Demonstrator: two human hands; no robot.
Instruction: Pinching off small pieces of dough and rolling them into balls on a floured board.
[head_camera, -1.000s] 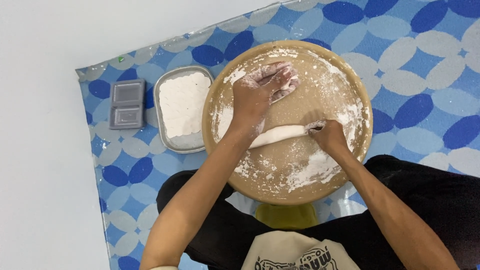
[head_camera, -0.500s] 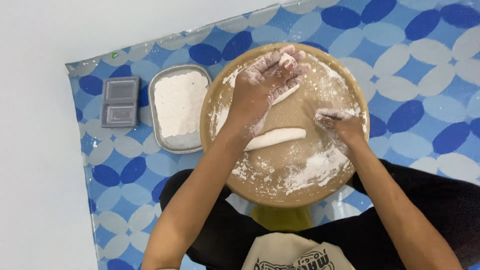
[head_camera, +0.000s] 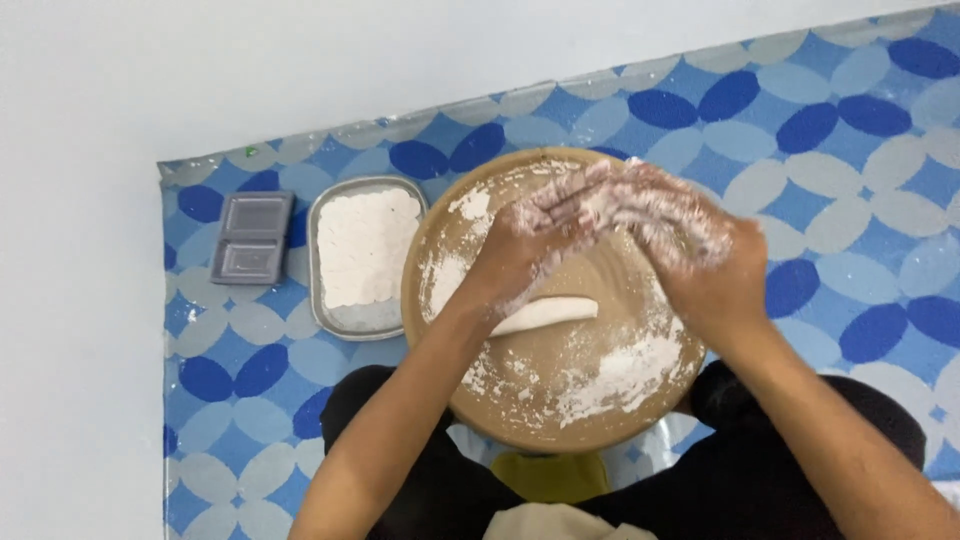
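Left hand: the flour-dusted left hand (head_camera: 545, 235) hovers over the far half of the round wooden board (head_camera: 560, 400), fingers stretched out flat and close together, holding nothing; its fingertips meet those of the other hand.
Right hand: the flour-coated right hand (head_camera: 690, 250) sits above the board's far right part, fingers extended and angled toward the left hand, palm down, nothing gripped; whether the 2 hands press together or only overlap I cannot tell.
Dough: 1 pale, elongated roll of white dough (head_camera: 550, 312) lies on the board near its middle, just below the left hand and wrist, tilted slightly, its right end free and its left end hidden by the wrist.
Board surface: loose white flour (head_camera: 620, 370) is scattered in patches, thickest on the near right part and along the left edge.
Tray: a rectangular metal tray (head_camera: 345, 318) filled with white flour lies just beside the board's left edge.
Grey box: a small dark grey plastic container with 2 compartments (head_camera: 250, 237) lies left of the tray, apart from it.
Ground cover: a blue and grey patterned mat (head_camera: 830, 130) lies under everything, on a pale floor (head_camera: 80, 300).
Person: dark-clad legs (head_camera: 850, 440) frame the board's near side.
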